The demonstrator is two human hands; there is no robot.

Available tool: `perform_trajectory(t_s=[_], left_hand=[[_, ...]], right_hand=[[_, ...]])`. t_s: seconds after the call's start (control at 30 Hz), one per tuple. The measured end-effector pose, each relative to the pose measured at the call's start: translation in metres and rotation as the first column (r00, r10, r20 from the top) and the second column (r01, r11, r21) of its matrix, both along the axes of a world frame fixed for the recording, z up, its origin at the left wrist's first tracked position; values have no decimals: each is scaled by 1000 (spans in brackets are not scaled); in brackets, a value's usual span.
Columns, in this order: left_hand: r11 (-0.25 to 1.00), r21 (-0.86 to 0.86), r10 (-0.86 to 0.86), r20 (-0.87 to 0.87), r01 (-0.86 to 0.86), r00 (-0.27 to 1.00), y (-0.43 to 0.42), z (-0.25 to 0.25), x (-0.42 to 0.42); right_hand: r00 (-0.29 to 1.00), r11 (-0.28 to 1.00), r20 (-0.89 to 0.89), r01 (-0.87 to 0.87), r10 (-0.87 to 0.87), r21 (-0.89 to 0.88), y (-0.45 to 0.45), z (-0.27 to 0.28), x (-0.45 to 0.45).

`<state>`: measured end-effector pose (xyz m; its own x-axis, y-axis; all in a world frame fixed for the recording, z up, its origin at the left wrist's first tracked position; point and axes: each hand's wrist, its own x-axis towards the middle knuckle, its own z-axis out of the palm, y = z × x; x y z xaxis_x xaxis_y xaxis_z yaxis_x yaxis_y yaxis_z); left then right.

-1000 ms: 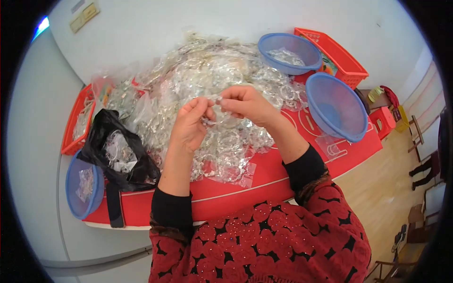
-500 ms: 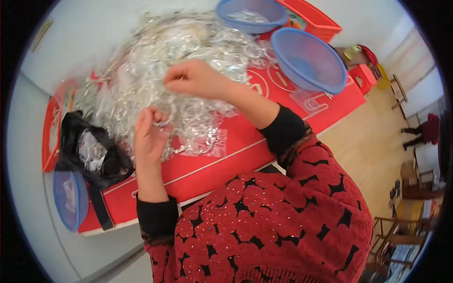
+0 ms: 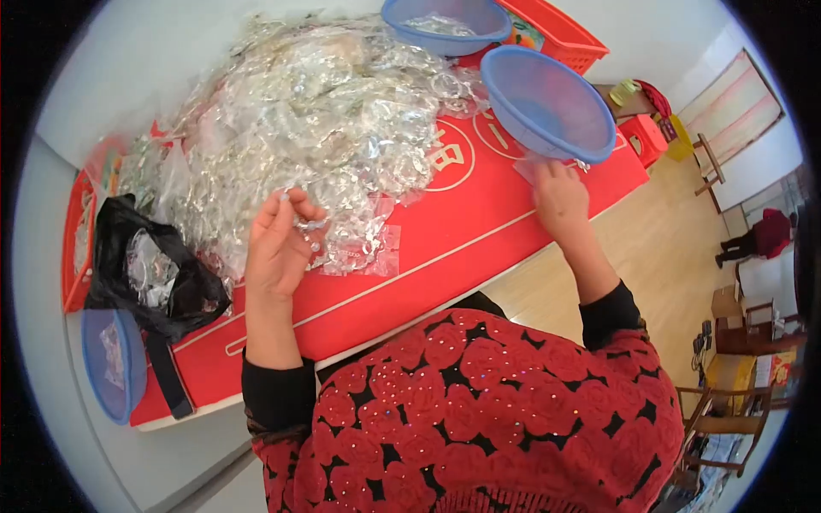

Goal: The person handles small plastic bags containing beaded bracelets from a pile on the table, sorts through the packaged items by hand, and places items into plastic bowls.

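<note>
the left hand [image 3: 280, 248] is raised over the near edge of the heap of clear packets [image 3: 316, 111], palm turned inward, thumb and fingers half curled around a small silvery beaded strand [image 3: 311, 226]. the strand shows between the thumb and the bent fingers, and its shiny parts blend into the packets behind.

the right hand [image 3: 562, 203] is well apart from the left, back upward, over the far right part of the red tablecloth [image 3: 436, 235]. its fingers are bent and slightly blurred at a small clear plastic bag [image 3: 526, 169], just below the nearer blue basin [image 3: 523, 107]; whether they grip the bag i cannot tell.

behind that basin is a second blue basin [image 3: 410, 41] with clear packets in it, and beside this a red plastic basket [image 3: 581, 50]. to the left of the heap a black plastic bag [image 3: 201, 303] gapes around pale packaged pieces, near another red basket [image 3: 75, 282]. below them, a third blue basin [image 3: 130, 389] holds a clear packet, next to a black strip [image 3: 169, 376] at the table edge. far off on the right, a person [image 3: 765, 235] in a dark red top stands on the pale floor [image 3: 633, 248].
</note>
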<state>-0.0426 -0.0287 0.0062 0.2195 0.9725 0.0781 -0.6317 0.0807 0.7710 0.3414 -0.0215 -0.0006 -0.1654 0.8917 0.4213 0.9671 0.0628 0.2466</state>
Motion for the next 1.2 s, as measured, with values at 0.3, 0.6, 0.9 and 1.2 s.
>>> perform_trajectory(t_s=[0.3,0.6,0.9,1.2], left_hand=[[999,27,-42,-74,44,996,7,3,10],[986,156,-54,-74,65,996,10,25,36],[931,89,362,-349,-354,864,14,-4,47],[945,68,322,-363,-320,874,7,-9,40]], right_hand=[[449,796,-802,-603,395,54,5,47,-60],[-129,508,-977,-838,172,201,59,48,-154],[-314,613,-935,-775,-167,151,55,21,-158],[-442,517,-897,-774,-30,365,51,2,-177]])
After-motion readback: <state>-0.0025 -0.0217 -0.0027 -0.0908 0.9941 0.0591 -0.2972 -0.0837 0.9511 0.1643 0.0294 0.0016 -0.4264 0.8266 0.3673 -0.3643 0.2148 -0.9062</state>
